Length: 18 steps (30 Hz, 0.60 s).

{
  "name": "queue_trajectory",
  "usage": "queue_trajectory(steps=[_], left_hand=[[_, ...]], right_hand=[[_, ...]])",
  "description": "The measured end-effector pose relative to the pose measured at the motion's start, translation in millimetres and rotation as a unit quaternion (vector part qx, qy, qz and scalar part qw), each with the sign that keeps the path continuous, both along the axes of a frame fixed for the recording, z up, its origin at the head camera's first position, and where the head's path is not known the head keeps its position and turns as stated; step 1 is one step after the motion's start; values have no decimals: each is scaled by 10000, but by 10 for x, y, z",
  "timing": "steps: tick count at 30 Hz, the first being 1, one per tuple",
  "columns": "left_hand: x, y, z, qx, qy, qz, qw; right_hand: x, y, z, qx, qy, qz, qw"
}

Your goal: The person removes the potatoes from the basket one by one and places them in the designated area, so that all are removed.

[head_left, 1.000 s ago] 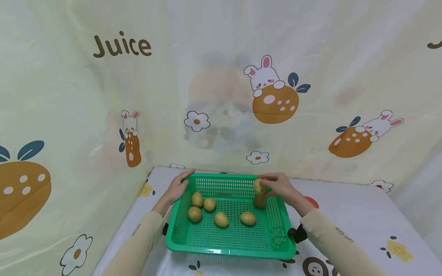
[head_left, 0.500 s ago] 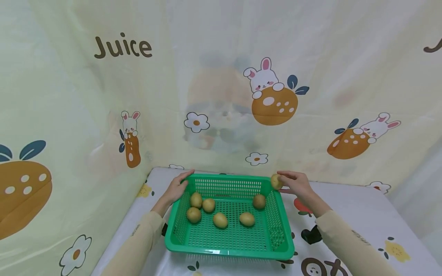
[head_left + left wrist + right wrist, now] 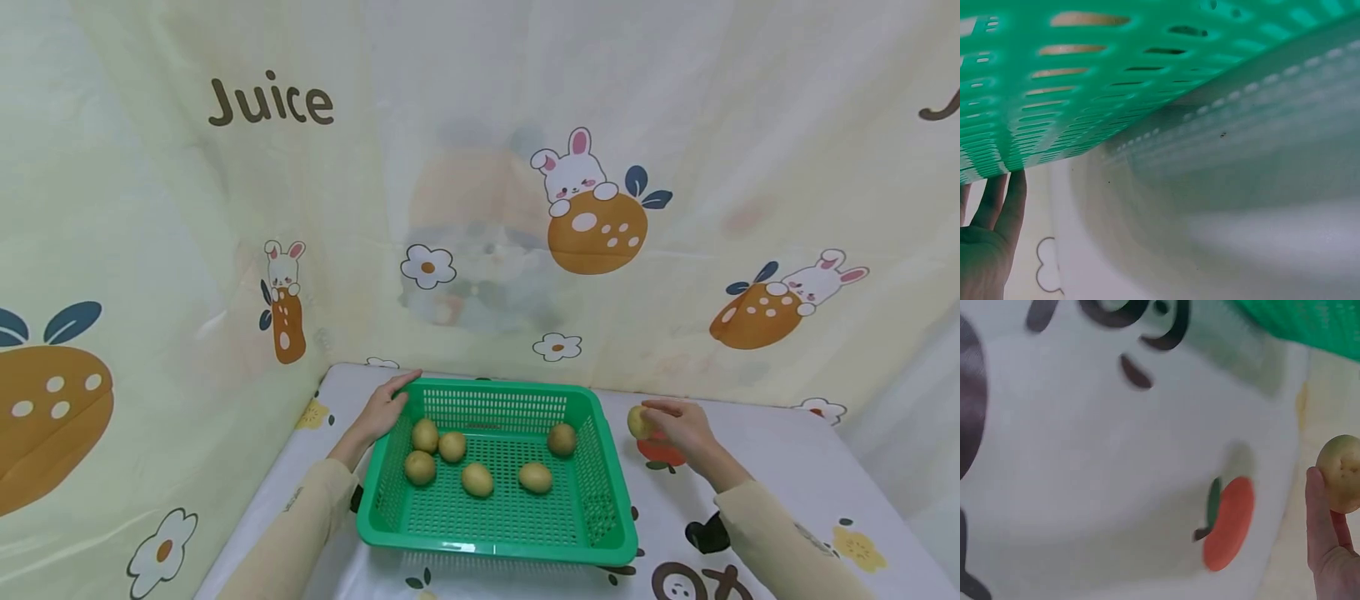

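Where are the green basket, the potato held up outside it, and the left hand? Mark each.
Green basket [image 3: 540, 553]: head view, front rim.
Potato [image 3: 1340, 472]: right wrist view, middle of its visible surface.
Left hand [image 3: 381, 412]: head view, back of the hand.

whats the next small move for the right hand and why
Probably lower the potato onto the table: the right hand holds it outside the basket, to its right, while the left hand touches the basket.
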State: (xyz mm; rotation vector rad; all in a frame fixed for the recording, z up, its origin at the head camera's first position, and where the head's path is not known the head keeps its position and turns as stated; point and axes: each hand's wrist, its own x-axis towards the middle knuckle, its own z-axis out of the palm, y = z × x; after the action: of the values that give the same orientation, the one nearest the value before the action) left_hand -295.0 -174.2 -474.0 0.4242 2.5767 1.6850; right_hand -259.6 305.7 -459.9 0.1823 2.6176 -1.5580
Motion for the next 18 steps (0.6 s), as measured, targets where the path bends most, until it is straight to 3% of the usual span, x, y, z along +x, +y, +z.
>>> queue_trajectory(steps=[4,9,18], left_hand=[[13,3,-2,51,57,46,10000],[57,3,95,101,-64,-19,9999],[72,1,118,-51,-119,-47,9999]], right_hand=[[34,137,-80,443,-254,-103,9986],[41,235,-194,250,-557,-170,9980],[57,242,-357,37,-809,-180,9966]])
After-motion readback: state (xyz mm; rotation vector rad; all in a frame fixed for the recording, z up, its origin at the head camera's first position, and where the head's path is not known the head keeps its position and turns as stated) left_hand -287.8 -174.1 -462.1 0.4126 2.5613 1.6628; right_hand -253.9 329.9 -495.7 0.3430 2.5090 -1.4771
